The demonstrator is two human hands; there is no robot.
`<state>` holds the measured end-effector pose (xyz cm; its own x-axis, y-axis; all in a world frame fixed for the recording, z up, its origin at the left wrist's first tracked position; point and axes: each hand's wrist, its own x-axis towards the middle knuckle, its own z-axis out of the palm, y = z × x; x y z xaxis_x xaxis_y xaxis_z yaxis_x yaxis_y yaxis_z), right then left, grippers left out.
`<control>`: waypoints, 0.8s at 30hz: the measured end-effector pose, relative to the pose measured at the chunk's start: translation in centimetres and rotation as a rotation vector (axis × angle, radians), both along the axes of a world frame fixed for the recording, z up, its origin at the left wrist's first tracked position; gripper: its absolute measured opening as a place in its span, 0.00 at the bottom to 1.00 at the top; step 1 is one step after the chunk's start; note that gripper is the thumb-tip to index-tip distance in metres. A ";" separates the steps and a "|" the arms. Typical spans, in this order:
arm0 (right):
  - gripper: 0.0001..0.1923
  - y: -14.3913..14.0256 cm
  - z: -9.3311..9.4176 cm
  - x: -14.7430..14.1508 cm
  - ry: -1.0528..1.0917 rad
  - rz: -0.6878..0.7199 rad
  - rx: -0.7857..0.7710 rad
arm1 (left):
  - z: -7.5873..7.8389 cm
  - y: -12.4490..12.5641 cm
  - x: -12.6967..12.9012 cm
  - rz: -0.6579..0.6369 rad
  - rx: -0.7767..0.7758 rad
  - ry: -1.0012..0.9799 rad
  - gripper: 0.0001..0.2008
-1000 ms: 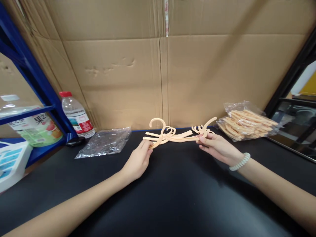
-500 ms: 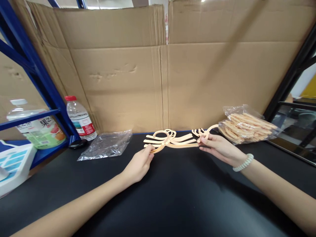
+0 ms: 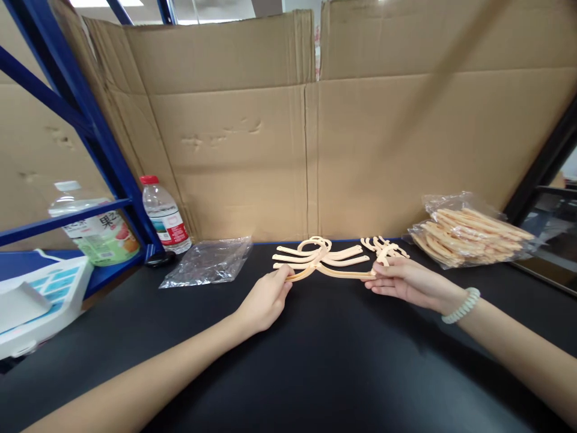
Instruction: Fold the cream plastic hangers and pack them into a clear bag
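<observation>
One peach hanger (image 3: 342, 275) is gripped at its left end by the left hand (image 3: 265, 300) and at its right end by the right hand (image 3: 408, 281). Just behind it, at least two matching hangers (image 3: 348, 252) are laid on the surface (image 3: 338, 361); beyond its right end, hooked pieces (image 3: 386, 248) are too overlapped to be counted. One filled bag (image 3: 473, 237) is seen well to its right, one flat bag (image 3: 207, 261) to its left, two bottles (image 3: 166, 219) farther left.

Front hanger (image 3: 345, 274): left end hidden in left hand (image 3: 265, 300); white-and-blue object (image 3: 54, 291) (kind unclear) cut by left edge.
</observation>
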<state>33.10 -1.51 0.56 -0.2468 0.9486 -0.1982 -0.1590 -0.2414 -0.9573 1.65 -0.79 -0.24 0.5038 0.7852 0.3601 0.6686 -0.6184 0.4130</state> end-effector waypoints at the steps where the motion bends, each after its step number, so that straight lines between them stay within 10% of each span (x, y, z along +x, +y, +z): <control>1: 0.13 0.1 -0.2 0.1 -0.018 0.002 0.003 | 0.0 0.0 0.0 0.005 0.000 0.006 0.04; 24: 0.11 -0.5 -0.8 -1.5 -0.080 -0.145 0.057 | 0.2 -0.2 0.2 0.052 -0.029 0.056 0.03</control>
